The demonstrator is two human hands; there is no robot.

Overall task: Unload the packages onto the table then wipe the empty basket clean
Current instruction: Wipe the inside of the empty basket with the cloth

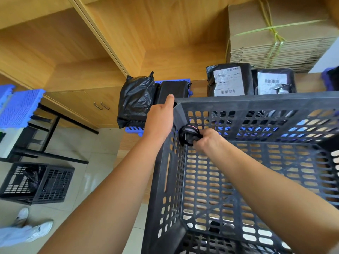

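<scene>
- A black slatted basket stands empty on the wooden surface, its open mouth toward the camera and its long axis running from the viewer away to the far wall; no package shows inside it.
- The right hand reaches into the basket's far left corner, fingers curled round a bunched dark cloth that is pressed against the inner wall just below the rim.
- The left hand steadies that same corner from outside, its palm on the outer face and one finger lying straight along the rim; it holds nothing in a closed grip.
- By this reading the unloading is done and wiping is under way: the unwiped walls and floor lie to the right of the cloth and back toward the viewer, so the right hand is the nearer one for the next stroke, with nothing inside the basket to block it.
- Beyond the basket's left corner, a bulging black bag package and a flat black package rest on a blue pallet.
- Beyond the basket's far rim stand two labelled black packages and, with tied flat cartons behind them.
- Left of the basket, down on the floor, sits a second black crate.
</scene>
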